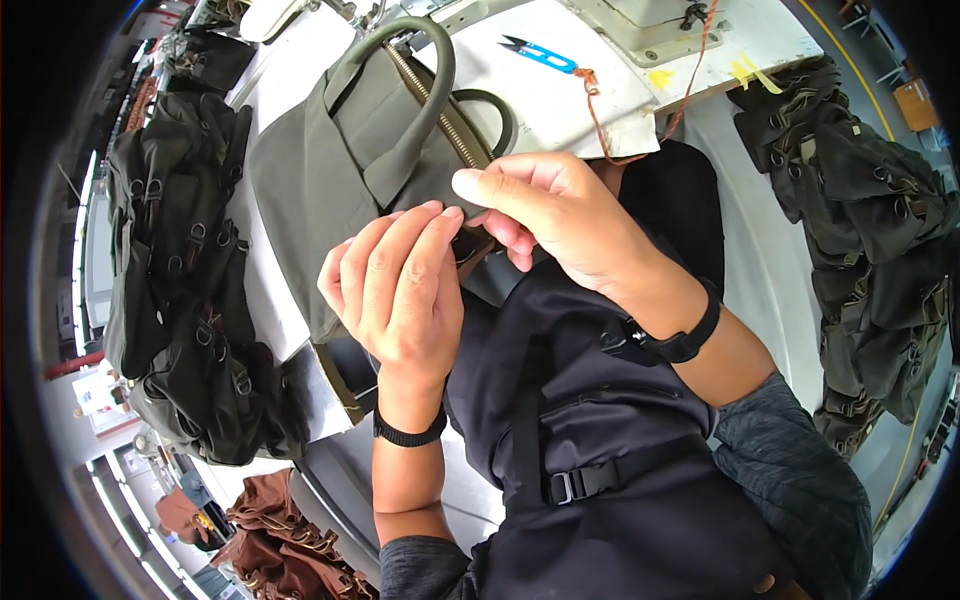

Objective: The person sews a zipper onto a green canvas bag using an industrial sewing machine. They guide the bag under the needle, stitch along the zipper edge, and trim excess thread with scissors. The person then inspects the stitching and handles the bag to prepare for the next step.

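An olive-green handbag (pixel 300 190) lies on the white worktable, its near end overhanging toward my lap. It has rolled handles (pixel 441 75) and a brass-toothed zipper (pixel 432 95) running along its top. My left hand (pixel 395 285) is closed at the bag's near end, fingertips pressed together on its edge. Beside it, my right hand (pixel 570 215) pinches the same end close to where the zipper stops, thumb on top and fingers curled beneath. The fingertips of the two hands almost meet. Whatever small part lies between them is hidden.
Blue thread snips (pixel 540 54) lie beyond the bag, near an orange cord (pixel 590 90). A sewing machine base (pixel 650 30) stands at the back. Dark green bags pile up at left (pixel 170 230) and right (pixel 860 230). Reddish-brown pieces (pixel 285 540) sit at lower left.
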Motion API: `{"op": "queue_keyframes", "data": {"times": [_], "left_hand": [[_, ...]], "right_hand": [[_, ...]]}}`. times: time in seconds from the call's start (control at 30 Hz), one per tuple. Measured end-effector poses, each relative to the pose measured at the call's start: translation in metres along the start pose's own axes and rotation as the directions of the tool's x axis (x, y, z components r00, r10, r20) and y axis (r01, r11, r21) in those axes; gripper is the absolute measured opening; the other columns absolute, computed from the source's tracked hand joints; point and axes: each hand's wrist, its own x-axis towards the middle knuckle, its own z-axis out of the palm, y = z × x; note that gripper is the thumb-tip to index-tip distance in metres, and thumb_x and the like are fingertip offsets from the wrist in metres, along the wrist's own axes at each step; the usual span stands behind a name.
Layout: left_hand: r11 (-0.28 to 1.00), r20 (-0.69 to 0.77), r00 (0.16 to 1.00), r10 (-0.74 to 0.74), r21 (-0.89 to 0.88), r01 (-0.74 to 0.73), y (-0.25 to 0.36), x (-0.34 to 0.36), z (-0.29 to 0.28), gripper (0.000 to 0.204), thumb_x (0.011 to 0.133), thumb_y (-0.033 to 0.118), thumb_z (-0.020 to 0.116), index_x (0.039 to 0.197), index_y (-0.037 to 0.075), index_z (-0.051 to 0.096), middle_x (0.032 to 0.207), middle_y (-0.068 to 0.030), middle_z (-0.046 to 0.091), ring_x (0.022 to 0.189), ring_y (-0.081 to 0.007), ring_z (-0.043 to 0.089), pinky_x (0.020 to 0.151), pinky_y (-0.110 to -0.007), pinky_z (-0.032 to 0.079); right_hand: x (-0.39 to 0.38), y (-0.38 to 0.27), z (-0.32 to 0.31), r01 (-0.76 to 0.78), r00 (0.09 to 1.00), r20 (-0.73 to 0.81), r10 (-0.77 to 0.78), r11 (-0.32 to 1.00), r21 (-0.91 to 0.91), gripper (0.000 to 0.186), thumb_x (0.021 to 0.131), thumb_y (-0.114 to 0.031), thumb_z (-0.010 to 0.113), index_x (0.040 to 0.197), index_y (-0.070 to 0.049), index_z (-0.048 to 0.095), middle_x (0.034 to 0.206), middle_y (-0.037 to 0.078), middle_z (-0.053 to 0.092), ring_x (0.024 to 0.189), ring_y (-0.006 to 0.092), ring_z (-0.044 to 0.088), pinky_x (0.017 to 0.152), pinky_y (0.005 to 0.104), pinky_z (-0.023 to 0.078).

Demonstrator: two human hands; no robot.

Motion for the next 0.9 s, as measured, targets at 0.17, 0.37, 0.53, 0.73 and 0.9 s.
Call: {"op": "queue_keyframes", "data": {"times": [0.17, 0.37, 0.53, 0.73, 0.9], "left_hand": [[1.0, 0.012, 1.0, -0.002, -0.012, 0.002, 0.0, -0.004, 0.001, 0.027, 0.082, 0.003, 0.08, 0.104, 0.017, 0.079, 0.104, 0.0038, 0.077, 0.095, -0.0167, 0.07, 0.09, -0.034, 0.045], [0.999, 0.021, 1.0, -0.019, -0.033, 0.02, 0.001, -0.001, -0.001, 0.026, 0.08, 0.004, 0.083, 0.103, 0.016, 0.078, 0.104, 0.003, 0.078, 0.093, -0.017, 0.071, 0.091, -0.034, 0.046], [0.999, 0.013, 1.0, -0.012, -0.046, 0.012, 0.002, -0.001, 0.001, 0.024, 0.081, 0.003, 0.082, 0.101, 0.014, 0.076, 0.103, 0.0022, 0.078, 0.093, -0.0172, 0.071, 0.091, -0.034, 0.046], [0.988, 0.38, 0.924, -0.047, -0.121, 0.099, 0.011, 0.02, -0.035, 0.034, 0.081, 0.002, 0.081, 0.114, 0.01, 0.074, 0.116, -0.0053, 0.074, 0.105, -0.0253, 0.071, 0.097, -0.04, 0.049], [0.959, 0.482, 0.833, 0.271, -0.06, -0.277, -0.001, 0.098, -0.019, 0.032, 0.091, 0.01, 0.072, 0.123, 0.005, 0.069, 0.135, -0.0105, 0.066, 0.129, -0.0322, 0.059, 0.111, -0.045, 0.045]], "right_hand": [[0.0, 0.003, -0.004, -0.04, 0.999, 0.027, 0.041, 0.999, -0.032, 0.035, 0.103, -0.028, 0.068, 0.081, -0.002, 0.068, 0.064, -0.002, 0.057, 0.052, 0.0043, 0.05, 0.047, 0.0225, 0.039], [-0.002, 0.0, 0.0, -0.043, 0.999, 0.011, 0.044, 0.996, -0.072, 0.034, 0.104, -0.029, 0.067, 0.084, -0.001, 0.069, 0.065, -0.003, 0.056, 0.053, 0.0034, 0.048, 0.047, 0.0223, 0.037], [-0.003, 0.007, 0.002, 0.018, 1.0, -0.022, -0.022, 0.986, -0.165, 0.032, 0.106, -0.03, 0.066, 0.092, -0.002, 0.072, 0.068, -0.007, 0.054, 0.059, 0.0012, 0.045, 0.052, 0.0198, 0.034], [-0.01, 0.024, 0.003, -0.001, 0.994, -0.105, -0.006, 0.998, -0.065, 0.031, 0.105, -0.028, 0.068, 0.085, -0.004, 0.069, 0.07, -0.008, 0.052, 0.062, -0.0004, 0.042, 0.053, 0.0193, 0.031], [-0.008, 0.028, 0.005, 0.041, 0.988, -0.146, -0.048, 0.998, -0.053, 0.034, 0.102, -0.029, 0.07, 0.087, 0.001, 0.07, 0.061, -0.007, 0.049, 0.055, 0.0027, 0.047, 0.045, 0.0223, 0.038]]}}
